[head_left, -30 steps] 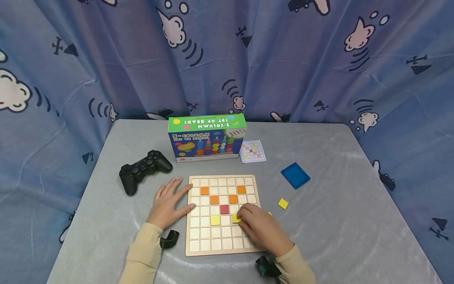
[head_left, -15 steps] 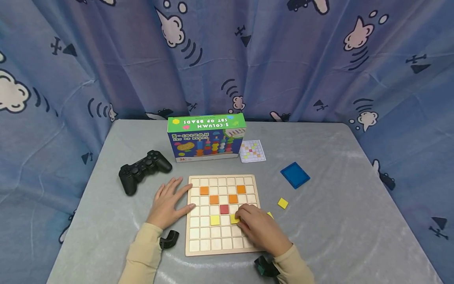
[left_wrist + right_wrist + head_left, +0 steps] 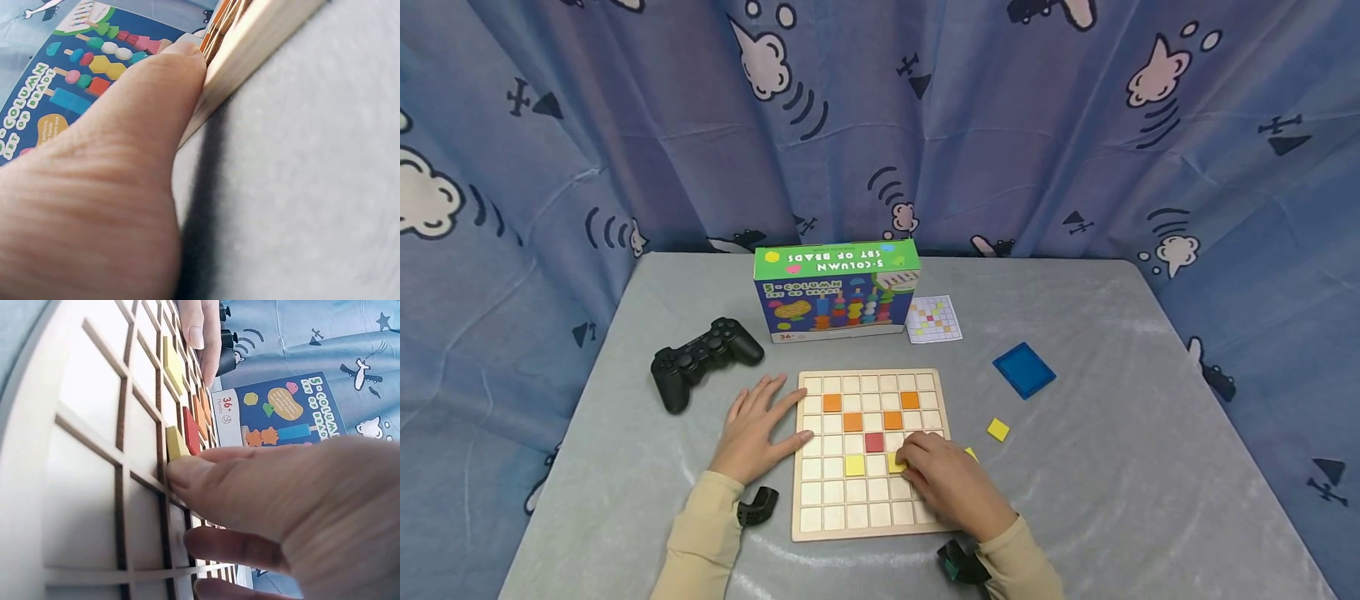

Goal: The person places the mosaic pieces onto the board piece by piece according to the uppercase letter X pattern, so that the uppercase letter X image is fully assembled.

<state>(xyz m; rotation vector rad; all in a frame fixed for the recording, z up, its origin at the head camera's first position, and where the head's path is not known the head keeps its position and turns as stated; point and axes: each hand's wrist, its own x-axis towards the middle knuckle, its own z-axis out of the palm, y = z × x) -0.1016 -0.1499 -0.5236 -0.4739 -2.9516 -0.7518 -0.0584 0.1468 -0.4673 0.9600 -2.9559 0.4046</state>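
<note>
- Wooden grid board (image 3: 872, 454) lies flat on the grey table (image 3: 1112, 500); I log four orange tiles, one red tile (image 3: 874, 442) and two yellow ones seated in its cells.
- Right hand (image 3: 951, 483) rests on the board, fingertips (image 3: 187, 472) pressed against a yellow tile (image 3: 897, 462) just right of and below the red one. Whether the tile is pinched or only pushed, I cannot tell.
- Left hand (image 3: 758, 429) lies flat, fingers straight and slightly spread, thumb (image 3: 169, 81) touching the board's left edge.
- Loose yellow tile (image 3: 997, 430) and blue lid (image 3: 1024, 370) lie to the right.
- Black gamepad (image 3: 703, 358), toy box (image 3: 837, 292) and pattern card (image 3: 934, 319) sit beyond the board.
</note>
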